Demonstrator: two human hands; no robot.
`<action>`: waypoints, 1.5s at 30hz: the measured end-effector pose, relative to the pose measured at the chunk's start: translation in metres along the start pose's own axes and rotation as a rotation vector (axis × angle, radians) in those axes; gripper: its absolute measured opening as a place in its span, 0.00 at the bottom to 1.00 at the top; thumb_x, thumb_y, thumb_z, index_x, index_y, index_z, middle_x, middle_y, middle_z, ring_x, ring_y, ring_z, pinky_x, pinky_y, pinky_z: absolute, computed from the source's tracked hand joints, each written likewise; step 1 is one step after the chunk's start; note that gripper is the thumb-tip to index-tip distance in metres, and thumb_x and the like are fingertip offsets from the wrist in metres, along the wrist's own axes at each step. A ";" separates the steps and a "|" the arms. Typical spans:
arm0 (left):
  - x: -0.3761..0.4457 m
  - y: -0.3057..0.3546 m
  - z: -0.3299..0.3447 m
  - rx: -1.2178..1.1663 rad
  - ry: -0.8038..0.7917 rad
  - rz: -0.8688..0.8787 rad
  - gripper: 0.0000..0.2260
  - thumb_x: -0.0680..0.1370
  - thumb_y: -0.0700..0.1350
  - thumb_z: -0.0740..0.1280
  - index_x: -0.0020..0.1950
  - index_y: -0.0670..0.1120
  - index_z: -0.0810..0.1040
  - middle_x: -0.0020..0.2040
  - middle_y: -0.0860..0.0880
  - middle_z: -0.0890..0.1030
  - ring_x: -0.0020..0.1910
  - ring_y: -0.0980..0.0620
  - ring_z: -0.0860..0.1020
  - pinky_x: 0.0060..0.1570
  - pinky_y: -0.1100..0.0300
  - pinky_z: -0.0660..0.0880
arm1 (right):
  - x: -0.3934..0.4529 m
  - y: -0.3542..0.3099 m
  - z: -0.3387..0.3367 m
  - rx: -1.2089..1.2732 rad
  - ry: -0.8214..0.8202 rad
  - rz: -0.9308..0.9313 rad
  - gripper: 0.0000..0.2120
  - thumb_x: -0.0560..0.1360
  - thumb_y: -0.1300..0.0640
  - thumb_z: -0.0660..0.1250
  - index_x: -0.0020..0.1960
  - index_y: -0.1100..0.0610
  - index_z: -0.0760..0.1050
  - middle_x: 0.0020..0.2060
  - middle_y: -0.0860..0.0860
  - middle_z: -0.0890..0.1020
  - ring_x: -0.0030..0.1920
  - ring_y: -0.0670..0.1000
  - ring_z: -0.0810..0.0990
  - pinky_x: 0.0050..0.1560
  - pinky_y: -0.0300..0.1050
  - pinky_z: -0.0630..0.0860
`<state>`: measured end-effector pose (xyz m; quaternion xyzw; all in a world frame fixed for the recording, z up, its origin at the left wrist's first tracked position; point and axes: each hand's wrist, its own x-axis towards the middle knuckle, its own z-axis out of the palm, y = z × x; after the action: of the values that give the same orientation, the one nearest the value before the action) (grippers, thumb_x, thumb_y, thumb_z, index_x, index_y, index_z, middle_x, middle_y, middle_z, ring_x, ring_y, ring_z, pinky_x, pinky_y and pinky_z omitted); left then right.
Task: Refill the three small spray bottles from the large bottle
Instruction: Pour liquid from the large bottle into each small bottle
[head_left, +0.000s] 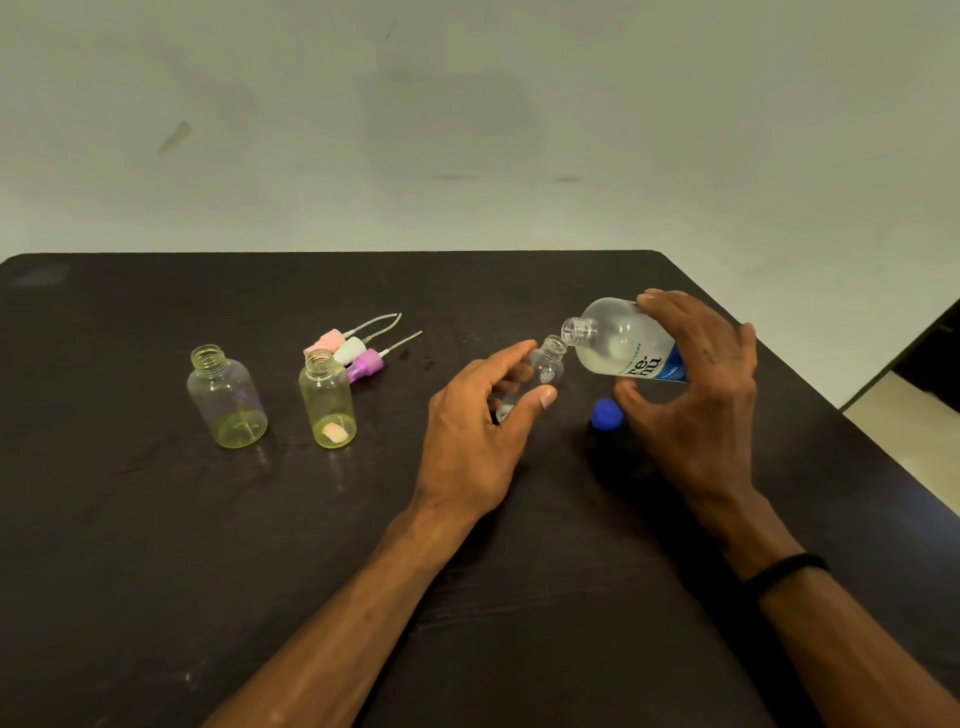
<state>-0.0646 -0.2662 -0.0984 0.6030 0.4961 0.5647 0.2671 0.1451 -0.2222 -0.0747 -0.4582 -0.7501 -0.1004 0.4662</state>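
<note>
My right hand (696, 395) grips the large clear bottle (621, 340) with a blue label, tilted so its open neck points down-left. That neck sits just above the mouth of a small clear spray bottle (549, 364), which my left hand (480, 421) holds between thumb and fingers. Two more small yellowish bottles stand open on the dark table: one at the left (227, 397), one nearer the middle (328, 400). I cannot tell whether liquid is flowing.
Three spray heads, pink (324, 341), white (350, 349) and purple (366, 364), lie with their tubes behind the middle bottle. A blue cap (607, 414) lies under my right hand. The table's (156, 545) right edge drops to the floor beyond my right wrist.
</note>
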 end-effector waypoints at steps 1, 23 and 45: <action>0.000 0.000 0.000 0.000 -0.001 0.002 0.22 0.80 0.48 0.74 0.74 0.49 0.78 0.59 0.54 0.84 0.58 0.57 0.82 0.59 0.60 0.81 | 0.000 -0.001 0.000 -0.001 -0.001 0.000 0.37 0.67 0.66 0.81 0.73 0.56 0.74 0.71 0.56 0.78 0.74 0.57 0.73 0.75 0.80 0.54; 0.001 -0.003 -0.001 -0.016 -0.009 0.009 0.22 0.80 0.48 0.74 0.74 0.49 0.78 0.58 0.53 0.84 0.57 0.56 0.82 0.58 0.61 0.80 | 0.003 0.001 -0.001 -0.002 0.023 -0.044 0.37 0.68 0.64 0.78 0.74 0.52 0.72 0.72 0.54 0.77 0.76 0.54 0.70 0.74 0.83 0.50; 0.001 -0.002 0.000 -0.049 -0.005 0.003 0.22 0.80 0.46 0.74 0.74 0.48 0.78 0.57 0.52 0.85 0.57 0.56 0.82 0.59 0.59 0.80 | 0.005 -0.002 -0.001 -0.014 0.040 -0.053 0.35 0.68 0.66 0.79 0.73 0.54 0.75 0.71 0.44 0.73 0.76 0.50 0.68 0.76 0.81 0.49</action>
<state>-0.0656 -0.2642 -0.0998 0.5984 0.4807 0.5756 0.2820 0.1440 -0.2210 -0.0696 -0.4393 -0.7517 -0.1272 0.4751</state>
